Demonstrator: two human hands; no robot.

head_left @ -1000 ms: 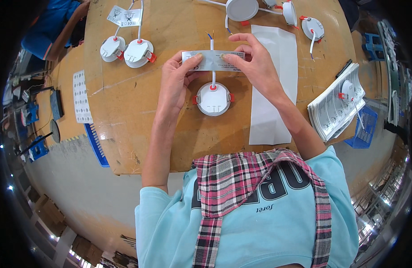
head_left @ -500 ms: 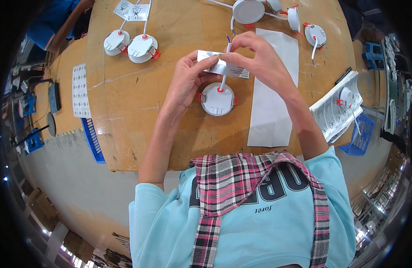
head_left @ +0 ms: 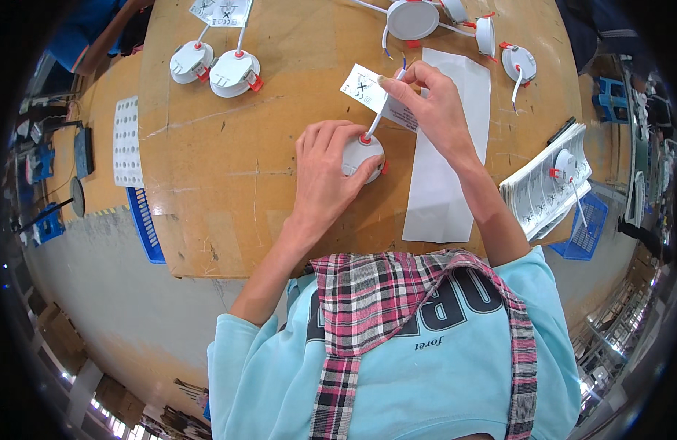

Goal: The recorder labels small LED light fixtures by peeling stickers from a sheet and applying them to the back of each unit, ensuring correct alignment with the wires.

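A round white downlight (head_left: 359, 155) with red-tipped spring clips lies on the table in front of me. My left hand (head_left: 325, 163) is closed around its left side, fingers over the far edge and thumb on the near edge. From a red grommet its white cable (head_left: 377, 121) runs up to my right hand (head_left: 429, 94). That hand pinches the cable and a white printed label (head_left: 362, 87) between thumb and fingers. The label is wrapped about the cable, with one flap to each side. Blue and brown wire ends stick out above my fingers.
Two labelled downlights (head_left: 234, 73) lie at the far left, and several more (head_left: 413, 20) at the far right. A white paper strip (head_left: 445, 187) lies right of my hands. Label sheets (head_left: 547, 183) with a downlight on top and a black pen (head_left: 561, 130) are at the right edge.
My left hand has left the label and come down onto the downlight. My right hand has shifted slightly right and nearer with the label and cable, which now slant to the right.
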